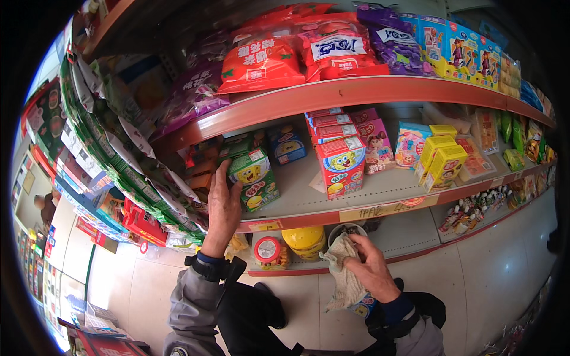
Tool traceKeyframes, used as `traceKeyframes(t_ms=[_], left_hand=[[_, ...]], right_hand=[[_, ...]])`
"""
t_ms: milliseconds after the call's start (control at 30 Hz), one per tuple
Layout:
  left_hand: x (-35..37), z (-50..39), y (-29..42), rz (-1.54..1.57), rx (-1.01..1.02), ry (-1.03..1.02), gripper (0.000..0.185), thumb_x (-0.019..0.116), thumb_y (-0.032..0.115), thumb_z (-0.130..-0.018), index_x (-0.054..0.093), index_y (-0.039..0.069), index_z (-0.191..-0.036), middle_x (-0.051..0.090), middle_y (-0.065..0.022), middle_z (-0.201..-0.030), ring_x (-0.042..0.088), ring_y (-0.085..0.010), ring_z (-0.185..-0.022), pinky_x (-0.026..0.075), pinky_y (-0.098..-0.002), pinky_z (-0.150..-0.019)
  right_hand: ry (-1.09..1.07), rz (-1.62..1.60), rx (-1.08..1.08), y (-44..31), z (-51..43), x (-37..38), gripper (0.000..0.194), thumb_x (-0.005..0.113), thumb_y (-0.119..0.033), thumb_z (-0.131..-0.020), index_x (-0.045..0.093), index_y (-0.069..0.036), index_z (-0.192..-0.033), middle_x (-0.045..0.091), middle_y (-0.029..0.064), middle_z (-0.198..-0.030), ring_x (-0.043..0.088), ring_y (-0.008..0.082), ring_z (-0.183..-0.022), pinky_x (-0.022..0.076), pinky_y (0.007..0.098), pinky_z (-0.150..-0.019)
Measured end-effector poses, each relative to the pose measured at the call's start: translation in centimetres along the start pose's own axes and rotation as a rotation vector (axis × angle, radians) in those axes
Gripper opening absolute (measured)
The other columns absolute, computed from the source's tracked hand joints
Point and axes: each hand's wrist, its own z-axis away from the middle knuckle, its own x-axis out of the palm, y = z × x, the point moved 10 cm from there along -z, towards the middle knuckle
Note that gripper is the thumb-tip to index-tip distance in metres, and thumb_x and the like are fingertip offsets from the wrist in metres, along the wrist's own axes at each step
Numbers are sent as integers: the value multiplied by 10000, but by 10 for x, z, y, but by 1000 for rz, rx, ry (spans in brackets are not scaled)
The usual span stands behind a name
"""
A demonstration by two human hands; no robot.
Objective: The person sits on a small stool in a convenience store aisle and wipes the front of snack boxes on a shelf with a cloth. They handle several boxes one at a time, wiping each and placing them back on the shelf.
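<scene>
My left hand [225, 207] lies along the left side of a green snack box [256, 180] with a cartoon sponge on its front. Its thumb is at the box's front edge; whether the fingers grip it is hidden. Lower right, my right hand [369, 269] clutches a crumpled, pale knitted cloth [342, 276] in front of the bottom shelf. Part of a blue box [364, 306] shows beneath the cloth, and I cannot tell what supports it. More boxes stand behind the green one, including a blue snack box [287, 144].
Red snack boxes [342, 167] stand in a row to the right, then yellow boxes [445, 167]. Candy bags [262, 62] fill the shelf above. Hanging green packets [133, 178] crowd the left. Below are a red-lidded jar [269, 252] and a yellow container [304, 242].
</scene>
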Motion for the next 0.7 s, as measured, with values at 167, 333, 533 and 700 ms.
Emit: traceKeyframes(t_ms=[167,333,533,700], left_hand=[[1,0,1,-100,94,64,603,664,23,-906,453,40,-1471,441,-259,-1475,478,-452,-1329,427,-462,-1091],[6,6,11,-60,54,146,711,763,81,-848,433,26,-1477,350,-281,-1542,387,-473,-1408,360,-486,-1165],[-5,29,40,-74,66,367,750,795,74,-830,408,3,-1468,348,-266,-1508,399,-434,-1379,357,-461,-1150],[21,54,41,134,33,115,501,725,30,-877,524,13,-1335,579,-176,-1248,566,-325,-1147,456,-407,-1008]], right_hand=[[1,25,-7,2,0,-1,526,667,-96,-873,540,24,-1369,694,192,-1191,675,237,-1093,527,344,-951],[-10,21,-4,3,0,2,526,669,-105,-869,542,25,-1363,694,194,-1186,672,243,-1094,522,345,-960],[-23,46,5,1,0,3,522,667,-107,-870,542,26,-1359,689,191,-1196,668,241,-1096,519,348,-967],[-39,44,20,1,1,4,523,662,-104,-872,539,29,-1363,682,194,-1210,664,242,-1105,515,350,-976]])
